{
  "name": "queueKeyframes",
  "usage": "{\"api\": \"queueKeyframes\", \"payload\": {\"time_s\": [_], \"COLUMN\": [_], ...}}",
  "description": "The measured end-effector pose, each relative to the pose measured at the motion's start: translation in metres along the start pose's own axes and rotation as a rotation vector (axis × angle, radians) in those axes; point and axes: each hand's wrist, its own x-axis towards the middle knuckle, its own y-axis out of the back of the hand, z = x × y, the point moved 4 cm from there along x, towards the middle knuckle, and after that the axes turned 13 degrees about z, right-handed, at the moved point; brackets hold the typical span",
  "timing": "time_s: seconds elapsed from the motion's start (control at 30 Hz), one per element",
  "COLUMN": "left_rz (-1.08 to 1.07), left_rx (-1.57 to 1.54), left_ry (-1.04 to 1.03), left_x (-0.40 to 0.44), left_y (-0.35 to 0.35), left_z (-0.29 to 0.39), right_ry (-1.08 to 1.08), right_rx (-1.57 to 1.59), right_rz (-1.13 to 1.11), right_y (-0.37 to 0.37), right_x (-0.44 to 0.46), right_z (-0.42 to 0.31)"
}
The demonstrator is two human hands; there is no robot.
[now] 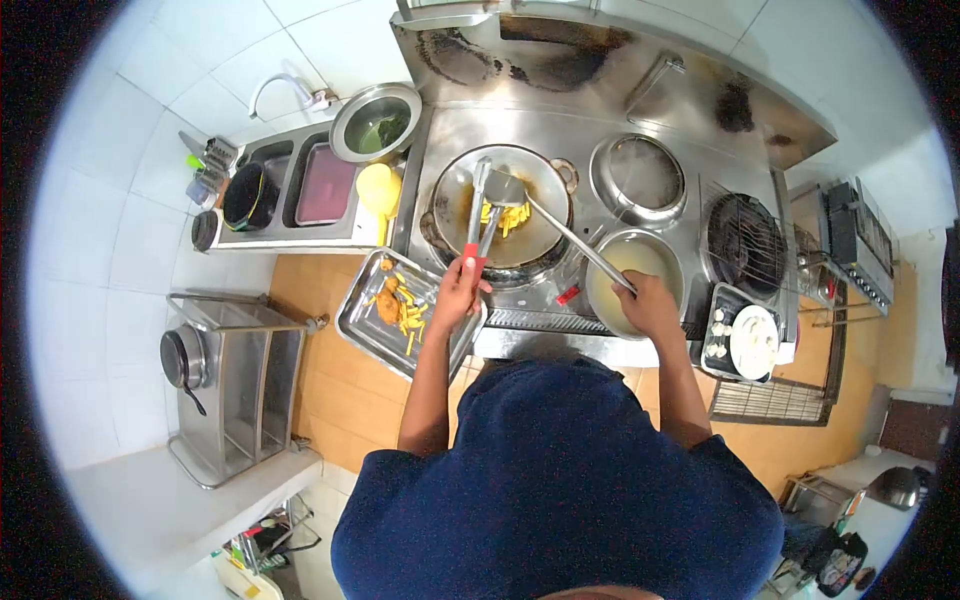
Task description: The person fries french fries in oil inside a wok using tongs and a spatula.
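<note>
My left hand is closed around the red-gripped handle of metal tongs. The tongs reach over a wide wok holding oil and yellow fries. My right hand grips the long metal handle of a spatula, whose flat dark head is over the wok, close to the tongs' tips. Whether the tools touch each other is unclear. Below my left hand, a steel tray holds more fries and browned fried pieces. A pot of pale liquid stands beneath my right hand.
A lidded pot and a grill rack occupy the stove's right side. Beyond the tray are a yellow strainer, a steel bowl with greens and sinks. A white plate rests on a tray at right.
</note>
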Motion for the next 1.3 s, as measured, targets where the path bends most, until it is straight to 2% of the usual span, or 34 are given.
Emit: {"api": "queueKeyframes", "payload": {"time_s": [0.07, 0.17, 0.6, 0.9, 1.1, 1.3], "left_rz": [-0.006, -0.010, 0.081, 0.058, 0.086, 0.101], "left_rx": [0.000, 0.000, -0.312, -0.350, -0.347, -0.306], "left_ry": [0.077, 0.165, 0.317, 0.297, 0.314, 0.250], "left_x": [0.002, 0.005, 0.004, 0.005, -0.002, 0.001], "left_y": [0.002, 0.004, 0.002, 0.004, 0.003, 0.001], "left_z": [-0.009, -0.015, -0.012, -0.022, -0.010, -0.015], "right_ry": [0.052, -0.012, -0.004, 0.020, -0.081, -0.049], "right_rx": [0.010, -0.002, -0.015, -0.004, 0.030, 0.188], "right_rz": [0.042, -0.067, 0.018, 0.070, 0.009, 0.041], "right_y": [0.001, 0.006, 0.003, -0.010, -0.018, -0.037], "right_x": [0.000, 0.002, 0.010, 0.008, 0.004, 0.003], "right_z": [0.000, -0.007, -0.007, -0.004, 0.007, 0.026]}}
